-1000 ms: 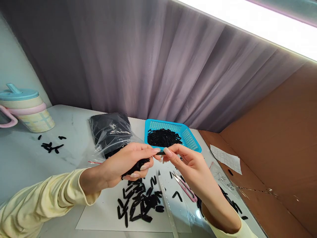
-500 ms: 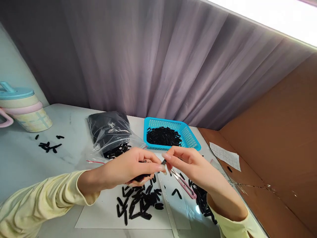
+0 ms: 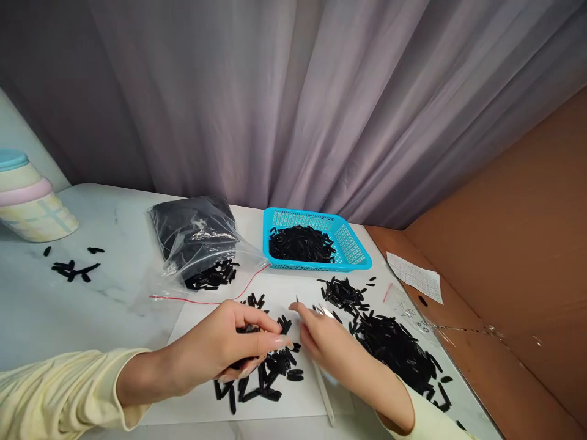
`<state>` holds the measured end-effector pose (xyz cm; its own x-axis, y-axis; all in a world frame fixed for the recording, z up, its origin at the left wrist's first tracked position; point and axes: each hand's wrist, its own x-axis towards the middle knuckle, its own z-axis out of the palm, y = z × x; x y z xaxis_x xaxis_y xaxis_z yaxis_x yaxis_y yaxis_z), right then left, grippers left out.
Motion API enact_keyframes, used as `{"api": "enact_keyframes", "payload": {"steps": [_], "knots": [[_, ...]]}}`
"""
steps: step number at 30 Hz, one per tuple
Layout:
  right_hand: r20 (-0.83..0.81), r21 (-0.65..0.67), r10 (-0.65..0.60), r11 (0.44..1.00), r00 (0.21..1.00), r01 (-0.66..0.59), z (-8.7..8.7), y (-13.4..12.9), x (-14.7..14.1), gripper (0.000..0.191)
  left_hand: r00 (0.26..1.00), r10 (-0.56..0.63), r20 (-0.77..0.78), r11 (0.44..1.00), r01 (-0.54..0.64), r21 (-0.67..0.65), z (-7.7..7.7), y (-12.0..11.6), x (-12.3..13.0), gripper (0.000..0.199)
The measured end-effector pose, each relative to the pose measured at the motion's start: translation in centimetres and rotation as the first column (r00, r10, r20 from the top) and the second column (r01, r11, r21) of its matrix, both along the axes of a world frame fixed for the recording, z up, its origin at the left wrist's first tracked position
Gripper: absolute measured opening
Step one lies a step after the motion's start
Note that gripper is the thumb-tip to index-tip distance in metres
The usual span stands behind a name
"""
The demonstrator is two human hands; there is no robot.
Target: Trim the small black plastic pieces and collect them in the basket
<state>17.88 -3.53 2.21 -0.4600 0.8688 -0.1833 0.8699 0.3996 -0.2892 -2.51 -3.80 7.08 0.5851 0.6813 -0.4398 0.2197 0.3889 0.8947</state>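
Note:
My left hand (image 3: 238, 342) is closed around several small black elongated pieces (image 3: 247, 329), with thumb and fingertips drawn together above the white sheet (image 3: 183, 373). Just right of it is my right hand (image 3: 318, 333), back turned up and fingers bent. A thin dark tip (image 3: 297, 299) sticks up at its fingertips; the rest is hidden. Metal snips blades (image 3: 324, 310) show behind that hand, which covers the handle. Below the left hand, loose black pieces (image 3: 263, 391) are scattered on the sheet. A narrow pale strip (image 3: 326, 397) lies under my right wrist.
A blue basket (image 3: 316, 265) with black pieces stands at the back. Left of it lies a clear zip bag (image 3: 197, 229) of black pieces. More heaps (image 3: 398, 348) lie at right. A cup (image 3: 36, 214) and a few loose pieces (image 3: 73, 269) are at left; a paper (image 3: 415, 277) is at right.
My hands, together at the fingertips before, are now apart. The right hand has dropped down and turned palm-down. The left hand is slightly lower and further left; the camera view has shifted.

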Motion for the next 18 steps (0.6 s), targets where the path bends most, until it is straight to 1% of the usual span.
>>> {"api": "enact_keyframes", "payload": {"steps": [2,4,6,8,10,12,14,15,16,17,18], "knots": [[-0.138,0.005,-0.01,1.0,0.99,0.01,0.9,0.3,1.1,0.025,1.0,-0.009,-0.001,1.0,0.009,-0.026,0.1,0.0,-0.1,0.033],[-0.221,-0.013,0.002,1.0,0.975,-0.005,1.8,0.3,2.3,0.025,1.0,-0.011,0.009,0.999,0.011,-0.048,0.1,0.0,-0.2,0.032],[-0.256,-0.041,0.056,0.997,0.965,-0.069,2.4,0.0,3.4,0.027,0.999,-0.007,0.032,0.998,0.009,-0.061,-0.1,0.0,-0.4,0.031],[-0.276,-0.024,0.129,0.99,0.952,-0.141,2.5,-0.4,4.2,0.031,0.998,-0.003,0.058,0.997,0.007,-0.077,-0.2,0.0,-0.5,0.031],[-0.267,0.069,0.18,0.983,0.947,-0.167,2.3,-0.7,4.8,0.032,0.997,0.004,0.072,0.993,0.005,-0.121,-0.3,0.0,-0.6,0.031],[-0.196,0.236,0.215,0.957,0.957,-0.167,1.8,-0.7,5.0,0.024,0.996,0.008,0.092,0.983,0.009,-0.184,-0.2,0.0,-0.7,0.029],[-0.088,0.411,0.246,0.892,0.965,-0.19,1.3,-0.5,4.9,0.016,0.993,0.014,0.118,0.971,0.015,-0.237,0.1,0.0,-0.8,0.026],[-0.046,0.474,0.259,0.856,0.965,-0.207,1.1,-0.5,4.8,0.016,0.991,0.018,0.131,0.966,0.016,-0.257,0.1,0.0,-0.8,0.025],[-0.024,0.51,0.271,0.831,0.962,-0.221,0.9,-0.4,4.6,0.018,0.99,0.022,0.14,0.963,0.016,-0.27,0.2,0.0,-0.9,0.024],[-0.031,0.526,0.278,0.821,0.96,-0.221,0.8,-0.4,4.3,0.02,0.989,0.028,0.146,0.96,0.015,-0.279,0.3,-0.1,-0.9,0.023],[-0.066,0.517,0.277,0.831,0.959,-0.204,0.7,-0.5,4.1,0.021,0.988,0.029,0.149,0.958,0.015,-0.286,0.3,-0.1,-0.9,0.022]]}}
